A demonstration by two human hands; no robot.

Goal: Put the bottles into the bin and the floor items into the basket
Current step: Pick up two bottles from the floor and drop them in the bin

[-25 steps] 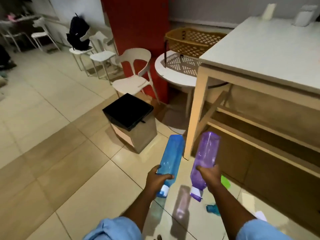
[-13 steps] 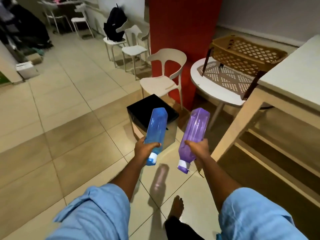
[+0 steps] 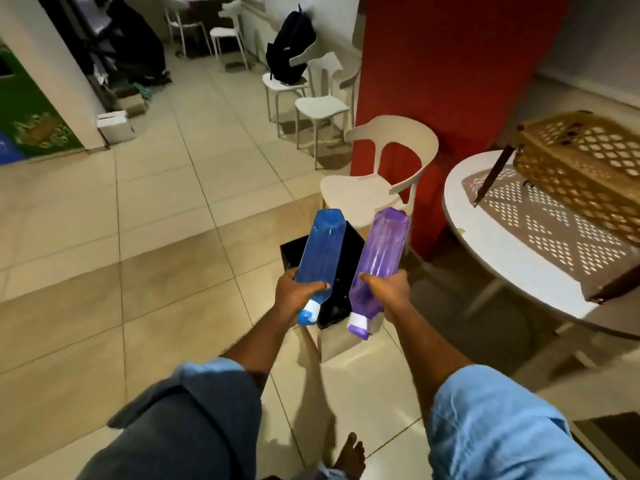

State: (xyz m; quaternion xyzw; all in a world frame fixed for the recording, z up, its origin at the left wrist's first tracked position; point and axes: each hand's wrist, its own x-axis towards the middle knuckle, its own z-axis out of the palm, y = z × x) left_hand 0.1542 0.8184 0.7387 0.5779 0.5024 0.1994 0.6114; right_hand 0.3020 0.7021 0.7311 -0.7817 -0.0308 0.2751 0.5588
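My left hand (image 3: 298, 292) grips a blue plastic bottle (image 3: 320, 254) near its white-collared cap end, with the bottle's base pointing away from me. A purple bottle (image 3: 379, 258) is held the same way in my right hand (image 3: 386, 292). Both bottles hover side by side over the black-lined square bin (image 3: 337, 306), which stands on the floor directly below them and is mostly hidden by them. The tan lattice basket (image 3: 581, 161) sits on the round white table (image 3: 498, 258) at the right.
A white chair (image 3: 377, 181) stands just behind the bin against a red pillar (image 3: 450, 81). More white chairs and a black backpack (image 3: 289, 53) line the far wall. My bare foot (image 3: 349, 455) is on the tiled floor below.
I have stepped closer to the bin. Both bottles have travelled forward with my hands and now sit right above the bin's opening; the large table has left the view.
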